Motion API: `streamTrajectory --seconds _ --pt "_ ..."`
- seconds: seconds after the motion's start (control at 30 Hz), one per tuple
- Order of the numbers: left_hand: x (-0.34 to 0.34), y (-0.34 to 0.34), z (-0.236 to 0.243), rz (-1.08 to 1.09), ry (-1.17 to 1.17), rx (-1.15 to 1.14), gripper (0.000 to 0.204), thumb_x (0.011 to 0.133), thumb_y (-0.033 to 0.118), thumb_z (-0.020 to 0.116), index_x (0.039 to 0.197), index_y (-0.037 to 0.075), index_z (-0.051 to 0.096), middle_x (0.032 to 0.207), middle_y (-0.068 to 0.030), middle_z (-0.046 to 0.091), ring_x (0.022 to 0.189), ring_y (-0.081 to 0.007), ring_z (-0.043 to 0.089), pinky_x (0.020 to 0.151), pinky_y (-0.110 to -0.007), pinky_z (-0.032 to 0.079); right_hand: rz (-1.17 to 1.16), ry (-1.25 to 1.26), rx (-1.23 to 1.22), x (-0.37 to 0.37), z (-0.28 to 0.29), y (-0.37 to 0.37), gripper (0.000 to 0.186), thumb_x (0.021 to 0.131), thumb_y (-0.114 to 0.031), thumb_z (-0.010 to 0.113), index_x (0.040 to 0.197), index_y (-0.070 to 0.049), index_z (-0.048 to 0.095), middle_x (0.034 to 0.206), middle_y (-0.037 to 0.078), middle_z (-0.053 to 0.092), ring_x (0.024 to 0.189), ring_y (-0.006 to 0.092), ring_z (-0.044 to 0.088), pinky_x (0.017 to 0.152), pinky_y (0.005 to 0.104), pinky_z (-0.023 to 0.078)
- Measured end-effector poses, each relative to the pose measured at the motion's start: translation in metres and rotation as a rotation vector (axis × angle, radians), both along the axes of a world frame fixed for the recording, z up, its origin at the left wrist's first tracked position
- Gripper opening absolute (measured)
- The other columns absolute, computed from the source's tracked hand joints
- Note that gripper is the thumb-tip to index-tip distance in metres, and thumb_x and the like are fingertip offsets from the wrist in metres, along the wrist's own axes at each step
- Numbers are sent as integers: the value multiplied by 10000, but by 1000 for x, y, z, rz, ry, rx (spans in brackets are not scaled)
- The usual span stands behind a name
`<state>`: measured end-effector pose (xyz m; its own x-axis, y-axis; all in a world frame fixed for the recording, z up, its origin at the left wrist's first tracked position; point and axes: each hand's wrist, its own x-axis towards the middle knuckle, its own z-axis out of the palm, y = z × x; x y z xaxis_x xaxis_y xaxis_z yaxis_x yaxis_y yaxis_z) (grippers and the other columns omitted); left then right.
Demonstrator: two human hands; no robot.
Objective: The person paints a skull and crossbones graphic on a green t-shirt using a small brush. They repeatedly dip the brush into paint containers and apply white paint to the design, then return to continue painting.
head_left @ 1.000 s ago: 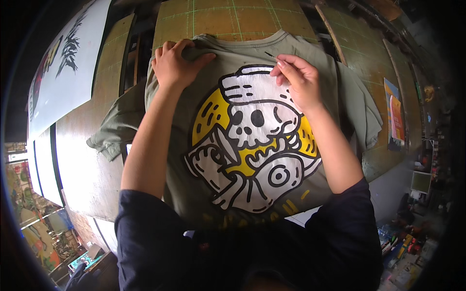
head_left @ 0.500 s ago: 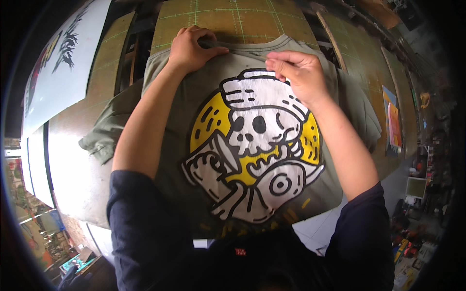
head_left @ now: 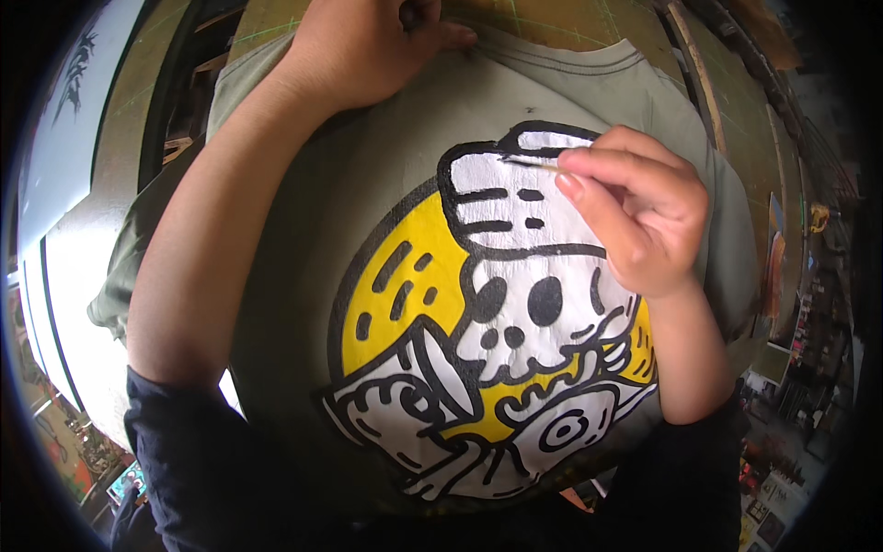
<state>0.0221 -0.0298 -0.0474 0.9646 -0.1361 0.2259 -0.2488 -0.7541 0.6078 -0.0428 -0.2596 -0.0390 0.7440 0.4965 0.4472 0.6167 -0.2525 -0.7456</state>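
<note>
A grey-green T-shirt (head_left: 276,304) lies spread beneath my arms, printed with a white skull in a cap, on a yellow circle with thick black outlines. Between the thumb and fingers of my right hand (head_left: 648,198) is a thin paintbrush (head_left: 543,166) with a dark tip. That tip is at the black line across the white cap print (head_left: 483,175). My left hand (head_left: 363,51) is at the shirt's neckline, its thumb and fingers closed on the cloth, which creases beside the thumb. The picture's top edge cuts off part of this hand.
Under the shirt is a brownish board (head_left: 566,20) with green lines. More boards run along the right, past a wooden strip (head_left: 699,74). A white sheet with a dark drawing (head_left: 78,69) stands at the far left. Shelves and clutter (head_left: 782,442) fill the lower right.
My view has come closer to the shirt. My right hand has moved with the paintbrush from near the collar down to the cap print. My left hand stays at the neckline.
</note>
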Motion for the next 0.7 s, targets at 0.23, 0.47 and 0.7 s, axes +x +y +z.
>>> streamTrajectory --seconds 0.23,0.47,0.7 --pt "2 -1 3 -83 1 -37 292 737 209 737 640 29 528 543 -118 510 487 -218 459 487 -345 376 101 -124 -147 -1 -1 8 159 736 115 613 884 66 642 688 77 557 528 82 435 466 199 301" --pt "11 0 -9 -127 -36 -56 294 745 207 733 636 26 528 528 -111 503 476 -198 441 480 -330 370 109 -76 -176 2 -3 6 85 795 69 553 858 84 606 689 81 531 562 99 441 500 218 322" --pt "-8 -7 2 -73 -196 46 309 753 212 730 629 24 520 528 -105 507 473 -185 432 476 -325 369 100 -42 -242 -4 4 5 58 814 55 526 835 79 575 695 72 508 563 92 412 503 224 303"
